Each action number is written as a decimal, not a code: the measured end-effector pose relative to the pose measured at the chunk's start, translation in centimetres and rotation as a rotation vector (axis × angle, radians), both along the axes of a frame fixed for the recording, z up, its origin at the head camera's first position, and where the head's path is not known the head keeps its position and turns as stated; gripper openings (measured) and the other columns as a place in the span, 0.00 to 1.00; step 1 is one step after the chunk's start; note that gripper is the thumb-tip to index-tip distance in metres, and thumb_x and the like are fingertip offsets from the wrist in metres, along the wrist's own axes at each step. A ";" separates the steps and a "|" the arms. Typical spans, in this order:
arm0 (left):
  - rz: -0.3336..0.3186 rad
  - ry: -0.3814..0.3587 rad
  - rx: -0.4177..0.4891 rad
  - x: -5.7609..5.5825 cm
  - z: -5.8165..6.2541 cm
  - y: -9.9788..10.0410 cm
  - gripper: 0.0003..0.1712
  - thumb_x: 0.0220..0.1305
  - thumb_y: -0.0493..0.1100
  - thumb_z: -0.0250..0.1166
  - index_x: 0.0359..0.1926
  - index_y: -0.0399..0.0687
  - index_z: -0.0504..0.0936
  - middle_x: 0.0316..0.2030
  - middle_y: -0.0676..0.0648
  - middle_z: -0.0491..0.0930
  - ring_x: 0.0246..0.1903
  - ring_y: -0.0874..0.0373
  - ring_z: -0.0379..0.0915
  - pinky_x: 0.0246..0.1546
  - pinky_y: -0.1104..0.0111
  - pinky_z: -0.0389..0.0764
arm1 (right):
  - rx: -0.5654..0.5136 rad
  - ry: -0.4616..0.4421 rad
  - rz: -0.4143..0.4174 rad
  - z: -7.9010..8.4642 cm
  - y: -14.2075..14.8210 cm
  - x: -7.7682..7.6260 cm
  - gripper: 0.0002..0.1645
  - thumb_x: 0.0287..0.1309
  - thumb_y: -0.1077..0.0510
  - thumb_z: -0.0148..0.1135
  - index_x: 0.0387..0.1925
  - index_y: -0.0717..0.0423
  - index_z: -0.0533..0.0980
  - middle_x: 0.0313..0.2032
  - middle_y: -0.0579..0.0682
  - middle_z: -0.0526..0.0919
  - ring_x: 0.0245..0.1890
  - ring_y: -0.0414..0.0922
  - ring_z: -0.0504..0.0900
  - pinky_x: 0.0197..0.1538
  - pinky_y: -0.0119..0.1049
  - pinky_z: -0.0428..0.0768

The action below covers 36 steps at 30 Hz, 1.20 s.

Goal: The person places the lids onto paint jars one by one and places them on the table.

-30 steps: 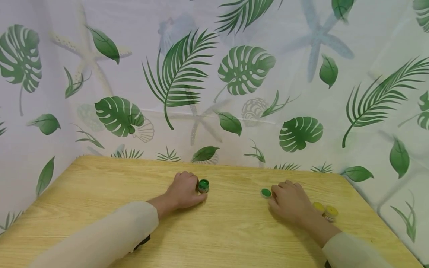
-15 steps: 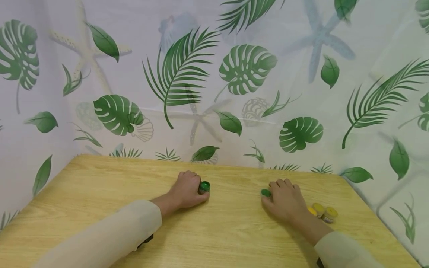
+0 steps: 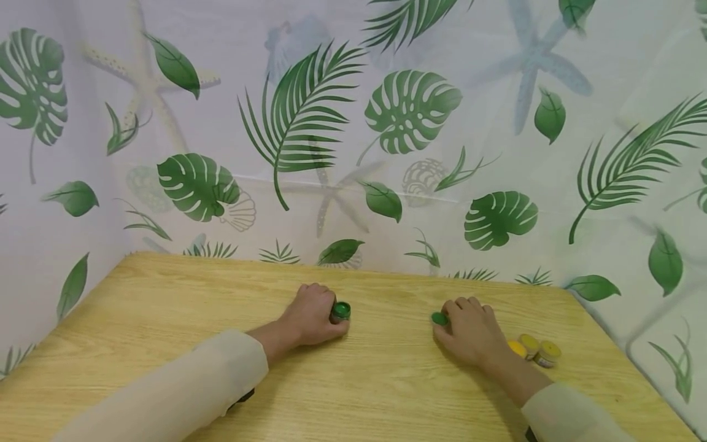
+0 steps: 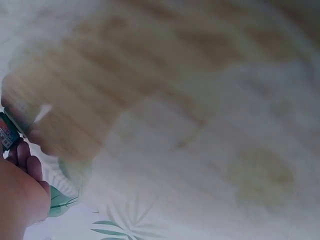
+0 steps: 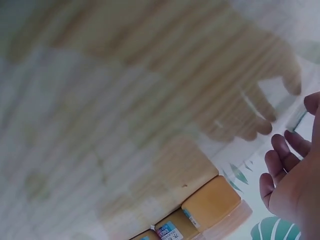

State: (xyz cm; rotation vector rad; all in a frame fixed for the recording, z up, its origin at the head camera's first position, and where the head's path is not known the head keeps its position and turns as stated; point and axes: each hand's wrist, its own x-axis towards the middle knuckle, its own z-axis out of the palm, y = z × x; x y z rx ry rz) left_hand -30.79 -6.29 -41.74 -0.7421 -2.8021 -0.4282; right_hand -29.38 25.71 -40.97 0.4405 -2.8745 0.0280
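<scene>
My left hand [image 3: 310, 316] grips a small paint jar [image 3: 342, 310], its mouth uncovered and green paint showing inside. In the left wrist view the jar's printed label [image 4: 7, 135] shows at the left edge, against the curled fingers [image 4: 29, 162]. To the right, my right hand [image 3: 468, 331] pinches a round green lid [image 3: 439, 318] between thumb and fingers, low over the wooden table [image 3: 386, 380]. Only the thin edge of that lid [image 5: 298, 121] appears in the right wrist view, between the thumb and a fingertip.
Three yellow-topped jars stand grouped by my right wrist: an orange-yellow jar [image 3: 517, 348], a dark yellow jar [image 3: 528, 345] and a yellow jar [image 3: 548, 353]. A leaf-printed white sheet [image 3: 342, 123] hangs behind the table's far edge.
My left hand has shifted slightly right with the jar. My right hand has moved a little left, its thumb and fingers closing around the green lid, uncovering the orange-yellow jar.
</scene>
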 end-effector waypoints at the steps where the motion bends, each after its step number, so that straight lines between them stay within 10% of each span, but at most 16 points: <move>1: -0.002 -0.001 0.000 0.1 0.1 0.0 0.16 0.48 0.57 0.60 0.21 0.51 0.72 0.20 0.56 0.69 0.27 0.59 0.63 0.37 0.64 0.62 | -0.014 -0.003 -0.004 0.1 0.0 0.0 0.20 0.56 0.42 0.54 0.40 0.53 0.74 0.35 0.48 0.77 0.41 0.50 0.74 0.41 0.49 0.69; 36: -0.129 -0.153 0.079 5.7 1.6 2.1 0.12 0.48 0.55 0.60 0.20 0.55 0.72 0.19 0.60 0.69 0.24 0.64 0.63 0.37 0.67 0.62 | -0.210 -0.038 0.154 1.2 -5.1 4.7 0.12 0.48 0.44 0.62 0.26 0.45 0.73 0.24 0.38 0.71 0.30 0.37 0.67 0.40 0.39 0.67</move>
